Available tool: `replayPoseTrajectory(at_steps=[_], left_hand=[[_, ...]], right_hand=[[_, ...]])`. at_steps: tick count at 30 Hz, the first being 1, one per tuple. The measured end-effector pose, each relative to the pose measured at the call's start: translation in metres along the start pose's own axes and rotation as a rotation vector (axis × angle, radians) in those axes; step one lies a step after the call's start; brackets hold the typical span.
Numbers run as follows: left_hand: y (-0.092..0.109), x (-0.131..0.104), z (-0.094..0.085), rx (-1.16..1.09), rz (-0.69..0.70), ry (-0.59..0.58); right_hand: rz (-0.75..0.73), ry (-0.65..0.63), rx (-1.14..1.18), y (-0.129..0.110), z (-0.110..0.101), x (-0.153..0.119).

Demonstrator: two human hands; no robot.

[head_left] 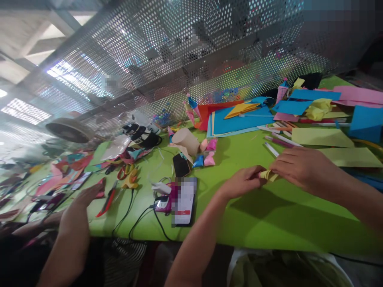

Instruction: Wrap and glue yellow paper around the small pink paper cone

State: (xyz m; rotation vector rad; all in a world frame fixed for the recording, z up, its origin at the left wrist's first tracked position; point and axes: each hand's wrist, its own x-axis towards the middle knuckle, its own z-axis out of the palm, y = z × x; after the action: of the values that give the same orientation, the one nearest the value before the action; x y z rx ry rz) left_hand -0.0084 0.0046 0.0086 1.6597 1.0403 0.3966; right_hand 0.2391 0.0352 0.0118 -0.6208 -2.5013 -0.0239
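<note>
Above the green table (227, 223), a small piece of folded yellow paper (269, 175) is held between both hands. My left hand (243, 182) pinches its left end, the fingers closed. From the right, my right hand (295, 165) grips the other end with bent fingers, which partly cover the paper. Beyond the hands lie a white pen (271, 150) and several other pens. Flat sheets of pale yellow paper (322, 137) rest to the right of them.
Blue sheets (233, 121) and crumpled yellow paper (318, 109) lie at the back. A phone (187, 203), a purple charger block with cables (164, 203), a paper roll (185, 140) and a red cutter (107, 201) are leftward. Another person's hand (89, 193) rests at the left.
</note>
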Motion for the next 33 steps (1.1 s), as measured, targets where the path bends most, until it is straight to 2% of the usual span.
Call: replayPoseTrajectory(at_steps=[3, 5, 8, 10, 14, 19, 26, 30, 33], left_hand=[[-0.004, 0.001, 0.003, -0.105, 0.01, -0.006], [-0.006, 0.002, 0.006, -0.162, 0.015, 0.035], [-0.008, 0.005, 0.012, -0.203, 0.06, 0.184], [-0.008, 0.007, 0.016, -0.209, 0.106, 0.277], [-0.007, 0.01, 0.022, -0.28, 0.156, 0.389], [-0.004, 0.011, 0.03, -0.34, 0.251, 0.436], [-0.008, 0.013, 0.033, -0.238, 0.296, 0.489], [-0.014, 0.016, 0.035, -0.067, 0.319, 0.559], [-0.017, 0.016, 0.037, 0.076, 0.309, 0.604]], right_hand=[[-0.071, -0.004, -0.106, -0.003, -0.003, 0.002], [-0.038, 0.064, -0.129, -0.005, -0.006, 0.003], [0.105, 0.204, -0.081, -0.009, -0.009, 0.006], [0.221, 0.274, 0.033, -0.012, -0.007, 0.006], [0.394, 0.297, 0.245, -0.017, 0.008, 0.006], [0.486, 0.309, 0.389, -0.022, 0.026, 0.005], [0.591, 0.276, 0.568, -0.025, 0.027, 0.007], [0.609, 0.334, 0.514, -0.028, 0.018, 0.007], [0.635, 0.357, 0.561, -0.029, 0.015, 0.01]])
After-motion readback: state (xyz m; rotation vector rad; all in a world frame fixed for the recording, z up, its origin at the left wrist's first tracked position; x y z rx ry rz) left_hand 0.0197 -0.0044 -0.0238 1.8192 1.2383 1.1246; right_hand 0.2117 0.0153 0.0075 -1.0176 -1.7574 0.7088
